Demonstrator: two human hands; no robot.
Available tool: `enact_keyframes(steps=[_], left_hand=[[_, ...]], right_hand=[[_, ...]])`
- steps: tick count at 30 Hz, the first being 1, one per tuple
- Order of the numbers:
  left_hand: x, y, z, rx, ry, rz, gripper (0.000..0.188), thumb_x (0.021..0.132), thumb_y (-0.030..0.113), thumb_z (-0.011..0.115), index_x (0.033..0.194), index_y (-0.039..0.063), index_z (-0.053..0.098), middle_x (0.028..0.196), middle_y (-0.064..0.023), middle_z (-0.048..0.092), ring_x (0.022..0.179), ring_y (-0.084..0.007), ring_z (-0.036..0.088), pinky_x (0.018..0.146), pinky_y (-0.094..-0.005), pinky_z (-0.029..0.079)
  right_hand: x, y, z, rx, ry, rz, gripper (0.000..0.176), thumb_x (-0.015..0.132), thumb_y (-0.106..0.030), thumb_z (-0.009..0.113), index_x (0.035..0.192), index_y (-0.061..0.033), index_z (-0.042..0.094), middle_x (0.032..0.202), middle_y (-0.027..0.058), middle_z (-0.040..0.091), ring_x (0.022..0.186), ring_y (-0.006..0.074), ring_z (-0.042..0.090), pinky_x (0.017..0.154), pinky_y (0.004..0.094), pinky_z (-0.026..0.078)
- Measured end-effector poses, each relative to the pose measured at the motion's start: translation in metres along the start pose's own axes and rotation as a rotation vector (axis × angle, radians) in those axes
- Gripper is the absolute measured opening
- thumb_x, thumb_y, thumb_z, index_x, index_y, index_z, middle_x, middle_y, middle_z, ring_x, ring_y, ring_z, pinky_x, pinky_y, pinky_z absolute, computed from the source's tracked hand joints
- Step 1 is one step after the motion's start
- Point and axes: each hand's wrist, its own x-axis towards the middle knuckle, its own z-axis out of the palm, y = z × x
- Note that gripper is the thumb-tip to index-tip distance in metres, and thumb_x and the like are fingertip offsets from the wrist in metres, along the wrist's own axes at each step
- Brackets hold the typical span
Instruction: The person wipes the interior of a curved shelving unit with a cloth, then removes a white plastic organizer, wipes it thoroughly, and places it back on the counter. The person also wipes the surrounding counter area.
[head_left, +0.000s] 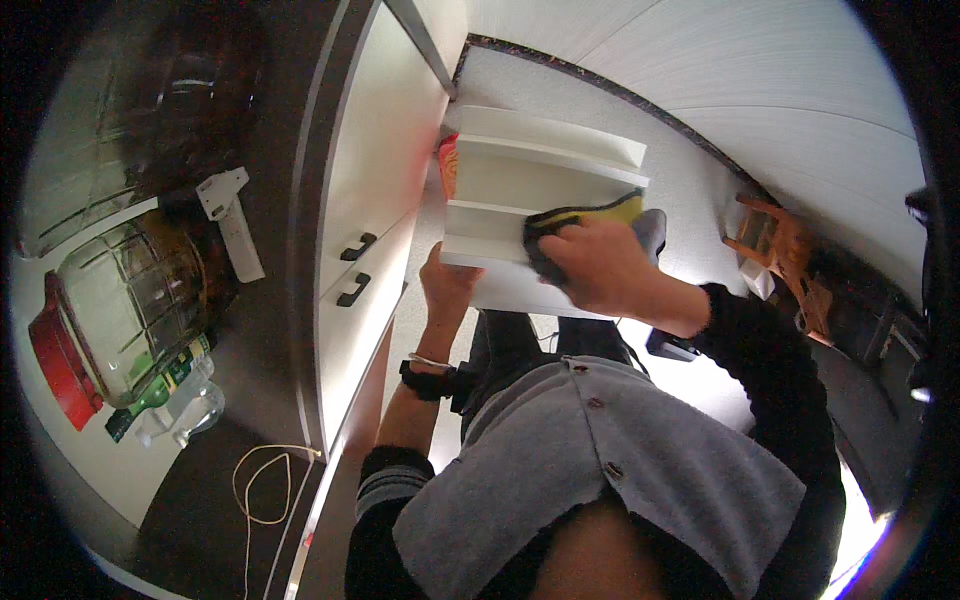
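A white shelf rack (540, 172) with several tiers is in front of my body, above the pale floor. My left hand (448, 281) grips its near left corner, thumb and fingers at the edge of the lowest board. In my right hand (592, 262) is a black-and-yellow item (592, 214), soft-looking and blurred, so I cannot tell exactly what it is. It lies over the right part of the rack's middle tiers. A red patterned thing (448, 166) shows at the rack's left side, mostly hidden. Past the right side, a grey rounded shape (651, 231) resembles a shoe toe.
Left stands a white cabinet (382, 142) with black handles (354, 289). On the dark counter (262, 390) are a red-lidded glass jar (139, 300), a green bottle (161, 386), clear bottles (199, 409), a white handled object (232, 225) and a looped cord (259, 480). A wooden stool (780, 240) stands right.
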Motion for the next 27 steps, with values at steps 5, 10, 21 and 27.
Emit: enact_keyframes(steps=[5,10,21,27], left_hand=[[0.008,-0.004,-0.001,0.191,0.021,0.174,0.039,0.071,0.022,0.080,0.096,0.000,0.061,0.081,-0.0164,0.069,0.078,-0.0312,0.069,0.068,-0.0388,0.054],[0.009,-0.020,0.000,0.522,0.076,0.346,0.041,0.079,0.022,0.073,0.113,0.003,0.058,0.102,-0.0140,0.066,0.094,-0.0296,0.065,0.075,-0.0375,0.052],[-0.006,-0.014,-0.006,0.137,0.011,0.163,0.041,0.067,0.018,0.082,0.099,0.001,0.062,0.087,-0.0099,0.070,0.082,-0.0191,0.067,0.072,-0.0340,0.054],[-0.012,-0.024,-0.009,-0.300,0.000,-0.193,0.034,0.072,0.013,0.077,0.100,0.000,0.062,0.086,-0.0077,0.068,0.079,-0.0173,0.065,0.072,-0.0317,0.053]], right_hand=[[0.061,-0.038,-0.003,-0.022,0.038,-0.039,0.021,0.075,-0.022,0.067,0.089,-0.0080,0.062,0.081,0.0138,0.067,0.078,0.0331,0.067,0.064,0.0444,0.052],[0.121,-0.075,0.001,-0.016,0.111,-0.168,0.025,0.073,-0.026,0.069,0.091,-0.0097,0.064,0.079,0.0119,0.067,0.077,0.0326,0.067,0.064,0.0430,0.053],[-0.005,0.024,0.001,0.132,0.125,-0.245,0.048,0.065,-0.020,0.073,0.110,-0.0146,0.059,0.104,0.0088,0.060,0.100,0.0321,0.059,0.080,0.0436,0.051],[-0.103,0.085,0.004,0.114,-0.082,0.181,0.030,0.073,-0.030,0.073,0.098,-0.0153,0.064,0.086,0.0106,0.066,0.083,0.0315,0.065,0.068,0.0435,0.051]])
